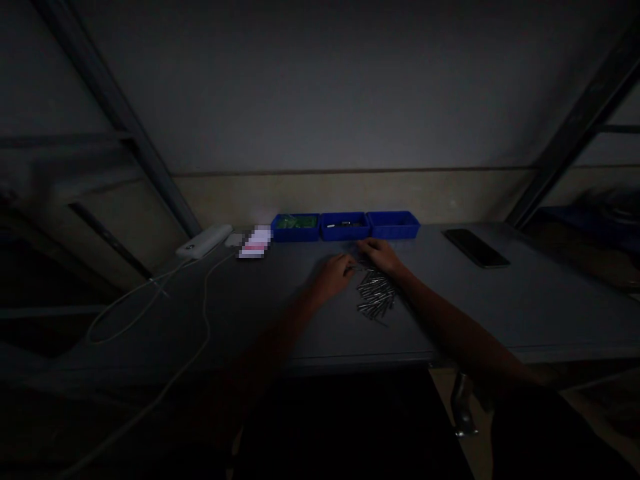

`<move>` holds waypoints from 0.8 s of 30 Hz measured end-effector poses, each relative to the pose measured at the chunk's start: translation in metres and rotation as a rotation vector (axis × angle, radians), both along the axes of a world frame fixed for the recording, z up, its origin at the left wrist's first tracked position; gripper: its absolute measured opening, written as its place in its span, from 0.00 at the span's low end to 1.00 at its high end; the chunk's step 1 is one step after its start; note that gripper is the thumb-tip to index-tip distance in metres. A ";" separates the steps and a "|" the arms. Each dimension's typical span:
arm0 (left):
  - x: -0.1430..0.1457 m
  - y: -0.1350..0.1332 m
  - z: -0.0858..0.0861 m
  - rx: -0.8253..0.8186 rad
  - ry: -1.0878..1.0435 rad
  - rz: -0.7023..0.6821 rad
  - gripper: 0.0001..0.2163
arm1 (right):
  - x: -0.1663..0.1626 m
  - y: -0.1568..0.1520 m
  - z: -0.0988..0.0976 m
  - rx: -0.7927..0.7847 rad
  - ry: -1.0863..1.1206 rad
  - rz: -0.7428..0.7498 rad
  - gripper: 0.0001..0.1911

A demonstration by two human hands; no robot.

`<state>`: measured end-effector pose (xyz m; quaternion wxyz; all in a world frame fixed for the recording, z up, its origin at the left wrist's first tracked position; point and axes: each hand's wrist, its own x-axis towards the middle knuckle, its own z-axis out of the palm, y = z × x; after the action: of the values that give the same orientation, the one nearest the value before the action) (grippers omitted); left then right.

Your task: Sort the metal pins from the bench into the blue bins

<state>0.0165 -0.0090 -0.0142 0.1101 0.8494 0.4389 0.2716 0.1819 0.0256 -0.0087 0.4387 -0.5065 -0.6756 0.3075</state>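
Observation:
A pile of thin shiny metal rods (376, 295) lies on the grey table (295, 313) in front of me. At the pile's far left edge my left hand (336, 276) is closed, with a thin metal rod (356, 267) at its fingertips. My right hand (381, 256) is just beyond the pile, fingers bent and closed together near the blue bins; dim light hides what they hold, if anything. A middle blue bin (345, 233) contains a few small metal and white pieces, too dark to name.
Left of it, a blue bin (296, 235) holds green packets; another blue bin (393, 230) stands at right. A lit phone (256, 243), a white power bank (205, 241) and a cable (206, 307) are at left. A dark phone (476, 247) lies right. Metal posts flank the table.

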 end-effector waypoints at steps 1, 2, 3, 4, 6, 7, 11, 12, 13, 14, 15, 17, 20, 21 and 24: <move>0.000 0.001 0.000 -0.002 0.006 0.007 0.04 | -0.001 -0.001 0.001 -0.011 -0.001 0.023 0.21; 0.000 0.002 0.000 0.001 0.006 0.011 0.03 | -0.002 -0.001 0.001 -0.014 -0.008 0.039 0.21; -0.001 0.003 0.000 0.003 -0.003 0.018 0.03 | -0.003 -0.002 0.001 -0.012 -0.020 0.049 0.21; -0.002 0.005 0.001 0.001 -0.020 0.028 0.03 | -0.005 -0.003 0.002 -0.007 -0.038 0.057 0.21; -0.008 0.009 0.002 -0.016 -0.073 0.065 0.03 | -0.007 -0.005 0.002 0.020 -0.085 0.071 0.19; -0.012 0.011 0.003 -0.030 -0.100 0.089 0.03 | -0.008 -0.006 0.001 0.046 -0.115 0.079 0.18; -0.030 0.019 0.006 -0.072 -0.166 0.178 0.05 | -0.013 -0.011 0.001 0.170 -0.239 0.131 0.15; -0.033 0.019 0.006 -0.076 -0.171 0.183 0.05 | -0.014 -0.013 0.000 0.190 -0.259 0.150 0.16; -0.035 0.019 0.007 -0.079 -0.176 0.180 0.05 | -0.016 -0.013 0.000 0.204 -0.277 0.169 0.16; -0.035 0.019 0.007 -0.082 -0.179 0.168 0.05 | -0.017 -0.014 0.000 0.215 -0.292 0.184 0.15; -0.034 0.018 0.007 -0.088 -0.179 0.152 0.04 | -0.018 -0.015 0.000 0.225 -0.306 0.193 0.14; -0.031 0.015 0.008 -0.105 -0.175 0.126 0.04 | -0.020 -0.015 0.000 0.239 -0.330 0.194 0.11; -0.026 0.012 0.010 -0.132 -0.182 0.121 0.06 | -0.020 -0.016 0.002 0.266 -0.339 0.187 0.08; -0.026 0.011 0.010 -0.138 -0.191 0.128 0.07 | -0.020 -0.017 0.002 0.278 -0.337 0.189 0.07; -0.026 0.011 0.010 -0.133 -0.247 0.137 0.08 | -0.020 -0.018 0.004 0.297 -0.312 0.191 0.08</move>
<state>-0.0095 0.0022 -0.0041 0.2004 0.7684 0.4960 0.3513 0.1617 0.0079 -0.0050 0.3676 -0.4115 -0.8179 0.1631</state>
